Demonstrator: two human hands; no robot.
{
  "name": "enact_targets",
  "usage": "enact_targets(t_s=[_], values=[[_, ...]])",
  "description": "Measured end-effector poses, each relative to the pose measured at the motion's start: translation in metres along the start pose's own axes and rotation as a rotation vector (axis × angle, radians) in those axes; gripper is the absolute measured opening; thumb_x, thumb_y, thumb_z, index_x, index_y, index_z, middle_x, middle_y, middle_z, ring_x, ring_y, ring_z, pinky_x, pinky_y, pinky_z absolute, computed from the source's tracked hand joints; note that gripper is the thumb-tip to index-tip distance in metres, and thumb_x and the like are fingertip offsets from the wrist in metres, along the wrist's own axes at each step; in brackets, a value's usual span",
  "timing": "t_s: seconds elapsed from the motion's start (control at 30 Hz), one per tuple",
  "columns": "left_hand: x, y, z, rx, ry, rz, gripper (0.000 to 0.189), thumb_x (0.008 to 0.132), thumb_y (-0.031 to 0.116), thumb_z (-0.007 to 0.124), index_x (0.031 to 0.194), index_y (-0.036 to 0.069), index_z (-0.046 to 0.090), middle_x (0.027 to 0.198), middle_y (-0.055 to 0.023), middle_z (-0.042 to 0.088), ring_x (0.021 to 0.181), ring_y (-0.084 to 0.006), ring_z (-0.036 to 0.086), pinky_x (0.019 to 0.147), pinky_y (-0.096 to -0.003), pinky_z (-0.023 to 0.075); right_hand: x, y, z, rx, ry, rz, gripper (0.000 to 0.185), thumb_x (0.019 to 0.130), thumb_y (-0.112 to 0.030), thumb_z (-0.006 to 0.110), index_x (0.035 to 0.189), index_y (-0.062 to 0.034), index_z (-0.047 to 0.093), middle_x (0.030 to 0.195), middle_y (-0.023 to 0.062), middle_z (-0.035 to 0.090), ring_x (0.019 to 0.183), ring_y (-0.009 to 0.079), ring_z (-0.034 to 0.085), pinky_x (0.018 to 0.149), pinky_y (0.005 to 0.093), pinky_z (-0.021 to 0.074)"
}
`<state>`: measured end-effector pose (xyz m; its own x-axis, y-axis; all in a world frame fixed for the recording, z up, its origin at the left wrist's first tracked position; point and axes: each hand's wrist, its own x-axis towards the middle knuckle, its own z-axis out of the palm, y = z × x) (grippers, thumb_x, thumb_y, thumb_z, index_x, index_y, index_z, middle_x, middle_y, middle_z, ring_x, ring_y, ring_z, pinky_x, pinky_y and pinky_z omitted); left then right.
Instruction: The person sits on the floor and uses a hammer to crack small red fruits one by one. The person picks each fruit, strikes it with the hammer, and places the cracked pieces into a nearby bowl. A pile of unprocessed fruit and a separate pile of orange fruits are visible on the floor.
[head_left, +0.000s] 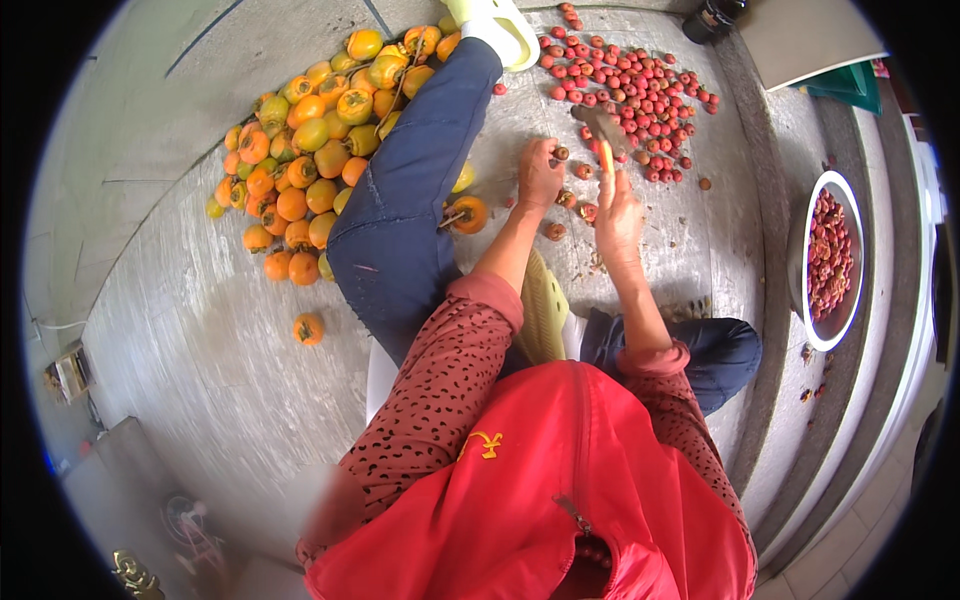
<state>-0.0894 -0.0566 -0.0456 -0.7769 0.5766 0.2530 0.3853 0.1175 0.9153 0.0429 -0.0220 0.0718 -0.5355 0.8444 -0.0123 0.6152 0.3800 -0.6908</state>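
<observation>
My left hand (541, 174) pinches a small brownish-red fruit (560, 153), seemingly a hawthorn, between thumb and fingers. To its right, my right hand (620, 217) grips the orange handle of a knife (606, 156), whose broad dark blade (598, 126) points away from me over the floor. Beyond and right of the blade spreads a pile of small red fruits (649, 105), which look like hawthorns. Several loose, browner fruits (555, 231) lie between and below my hands, with small scraps around them.
Orange and green persimmons (321, 196) are heaped on the floor beyond my left leg (405, 180). One persimmon (308, 328) lies apart at the left. On the steps at the right stands a white-rimmed metal basin (860, 262) of red fruit pieces. A dark jar (711, 21) is at the top right.
</observation>
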Motion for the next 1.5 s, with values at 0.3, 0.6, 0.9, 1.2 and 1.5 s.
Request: enact_targets(t_s=[0.3, 0.6, 0.9, 1.2, 1.5], values=[[-0.001, 0.000, -0.001, 0.024, -0.003, -0.020, 0.044, 0.068, -0.008, 0.066, 0.110, 0.001, 0.058, 0.094, -0.0149, 0.059, 0.083, -0.0311, 0.060, 0.075, -0.0386, 0.0498, -0.005, 0.010, -0.001, -0.005, 0.012, -0.116, 0.027, 0.102, -0.030, 0.040, 0.103, -0.0072, 0.056, 0.076, 0.0240, 0.063, 0.068, 0.0455, 0.061, 0.058, 0.0549, 0.0468], [0.002, -0.007, 0.002, 0.142, -0.026, -0.056, 0.042, 0.073, -0.006, 0.066, 0.113, 0.002, 0.058, 0.093, -0.0105, 0.061, 0.079, -0.0222, 0.062, 0.071, -0.0334, 0.0520, 0.003, 0.018, 0.006, -0.167, -0.015, -0.043, 0.030, 0.101, -0.032, 0.044, 0.104, -0.0033, 0.053, 0.070, 0.0260, 0.062, 0.064, 0.0463, 0.061, 0.053, 0.0542, 0.0466], [0.000, -0.009, 0.001, 0.131, -0.043, -0.085, 0.044, 0.068, -0.009, 0.063, 0.110, 0.001, 0.057, 0.093, -0.0140, 0.057, 0.087, -0.0327, 0.058, 0.077, -0.0403, 0.0491, -0.003, 0.027, 0.023, -0.204, -0.062, -0.020, 0.038, 0.101, -0.038, 0.041, 0.095, -0.0038, 0.055, 0.072, 0.0246, 0.064, 0.069, 0.0452, 0.063, 0.059, 0.0543, 0.0464], [0.003, -0.005, 0.008, 0.232, -0.004, 0.057, 0.033, 0.069, -0.004, 0.063, 0.100, 0.005, 0.059, 0.097, -0.0149, 0.056, 0.095, -0.0363, 0.056, 0.083, -0.0442, 0.0464, -0.009, 0.027, -0.024, 0.155, 0.025, 0.131, 0.050, 0.102, -0.044, 0.038, 0.095, 0.0005, 0.061, 0.066, 0.0179, 0.060, 0.062, 0.0331, 0.061, 0.059, 0.0470, 0.0444], [0.011, -0.008, 0.002, 0.133, -0.056, 0.079, 0.032, 0.069, -0.006, 0.061, 0.100, 0.004, 0.059, 0.094, -0.0163, 0.056, 0.095, -0.0374, 0.055, 0.084, -0.0456, 0.0459, 0.007, 0.033, 0.017, -0.138, -0.172, 0.030, 0.040, 0.102, -0.041, 0.038, 0.111, -0.0065, 0.056, 0.074, 0.0244, 0.065, 0.071, 0.0458, 0.063, 0.061, 0.0562, 0.0464]])
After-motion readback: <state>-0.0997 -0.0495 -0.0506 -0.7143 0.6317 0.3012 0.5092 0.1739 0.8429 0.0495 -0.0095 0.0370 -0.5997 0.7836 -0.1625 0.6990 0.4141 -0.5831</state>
